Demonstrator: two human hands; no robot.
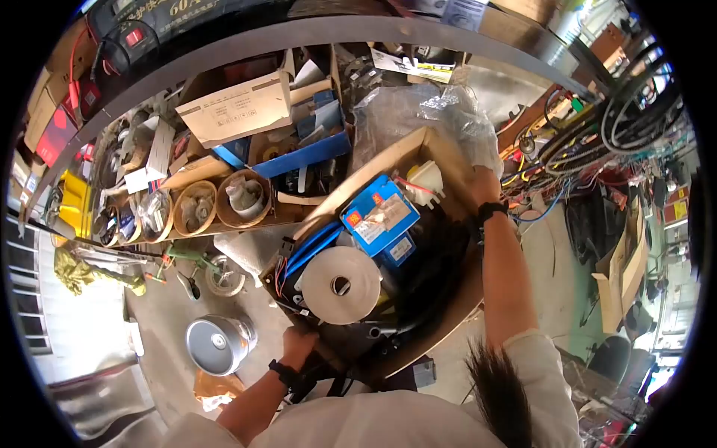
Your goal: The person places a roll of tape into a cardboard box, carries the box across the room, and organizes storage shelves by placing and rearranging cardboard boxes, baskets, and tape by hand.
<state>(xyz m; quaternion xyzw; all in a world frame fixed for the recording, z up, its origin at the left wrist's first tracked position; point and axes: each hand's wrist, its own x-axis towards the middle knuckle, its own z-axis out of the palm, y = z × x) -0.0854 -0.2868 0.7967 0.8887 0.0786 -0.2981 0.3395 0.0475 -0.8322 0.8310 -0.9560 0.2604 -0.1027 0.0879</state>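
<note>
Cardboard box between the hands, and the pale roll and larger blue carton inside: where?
Cardboard box point(405, 155), head view: inner far wall.
Pale roll point(340, 266), head view: flat face, above hole.
Larger blue carton point(381, 214), head view: upper face.

"60A" — printed on the dark case point(168, 33), Chinese characters beside it

The head camera looks forward and down

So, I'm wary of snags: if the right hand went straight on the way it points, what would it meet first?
Probably the plastic just beyond the right hand; whether they already touch is hard to judge from this view.
</note>
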